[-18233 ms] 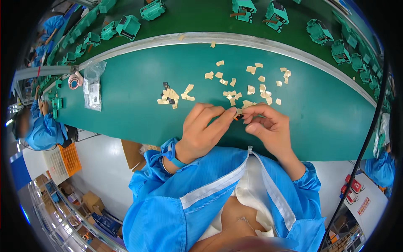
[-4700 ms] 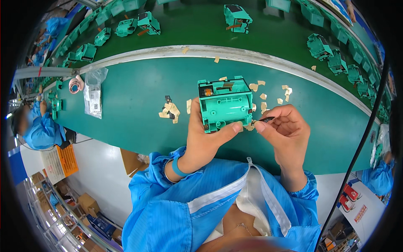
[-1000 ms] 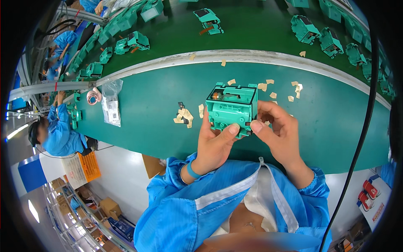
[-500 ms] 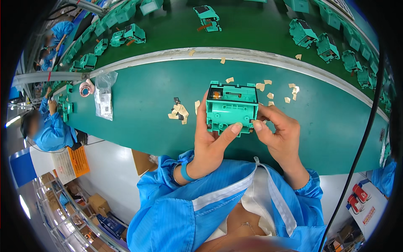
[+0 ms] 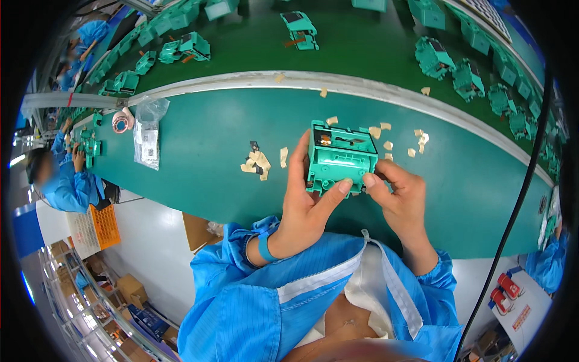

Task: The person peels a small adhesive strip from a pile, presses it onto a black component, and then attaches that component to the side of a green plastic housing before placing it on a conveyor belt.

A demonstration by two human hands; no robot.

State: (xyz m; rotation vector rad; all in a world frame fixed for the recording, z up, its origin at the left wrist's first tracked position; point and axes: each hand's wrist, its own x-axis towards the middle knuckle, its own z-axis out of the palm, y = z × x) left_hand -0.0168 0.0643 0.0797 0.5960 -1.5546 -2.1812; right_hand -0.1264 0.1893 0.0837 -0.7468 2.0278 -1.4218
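Observation:
A teal plastic housing [image 5: 344, 163] with a curved inner wall and a dark-edged upper slot is held up above the green bench. A small copper-coloured part shows in the slot's left end. My left hand [image 5: 310, 196] grips the housing's left side, fingers behind it and thumb across the lower front edge. At the lower right corner, my right hand [image 5: 395, 193] is closed, with thumb and bent index finger pressed on the housing. Whether a small part sits between those fingertips is hidden.
Torn tan paper pieces [image 5: 259, 164] lie on the green bench [image 5: 211, 133]. A clear plastic bag [image 5: 148, 136] and a tape roll [image 5: 120, 122] are at left. Beyond a metal rail [image 5: 241, 79], similar teal housings [image 5: 300, 30] stand on a green belt. A black cable [image 5: 512, 223] hangs at right.
The housing has shifted slightly right and tilted in my hands. Both hands keep hold of it, and the right fingertips stay at its lower right corner.

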